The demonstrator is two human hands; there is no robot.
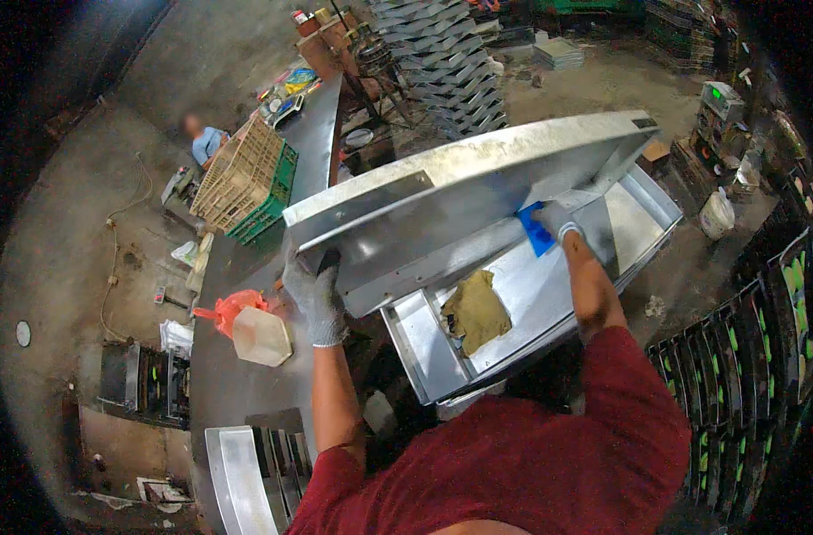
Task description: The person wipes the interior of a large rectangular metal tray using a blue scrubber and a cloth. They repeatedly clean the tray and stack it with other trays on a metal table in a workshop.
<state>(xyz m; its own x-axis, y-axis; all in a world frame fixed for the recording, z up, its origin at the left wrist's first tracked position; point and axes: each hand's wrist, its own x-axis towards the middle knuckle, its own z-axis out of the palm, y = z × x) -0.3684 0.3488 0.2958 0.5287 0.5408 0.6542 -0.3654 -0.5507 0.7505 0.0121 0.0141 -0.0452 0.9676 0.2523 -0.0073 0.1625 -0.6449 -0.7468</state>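
A long sheet-metal panel (406, 232) with folded edges stands tilted over a shallow metal tray (643, 214). My left hand (313, 294), in a grey knit glove, grips the panel's left end, fingers around its edge. In my gloved right hand (555, 217) is a flat blue cloth (536, 235), pressed against the inner side of the panel toward its right part. My fingers partly hide the cloth. An olive-yellow rag (478, 312) lies crumpled in the tray, near its left divider.
On the dark table to the left stand a cut plastic container (262, 337), a red plastic bag (232, 308) and stacked crates (246, 178). Zigzag-stacked metal parts (442, 71) rise behind the panel. Racked dark parts (736, 374) are at right. Another person (207, 143) is far left.
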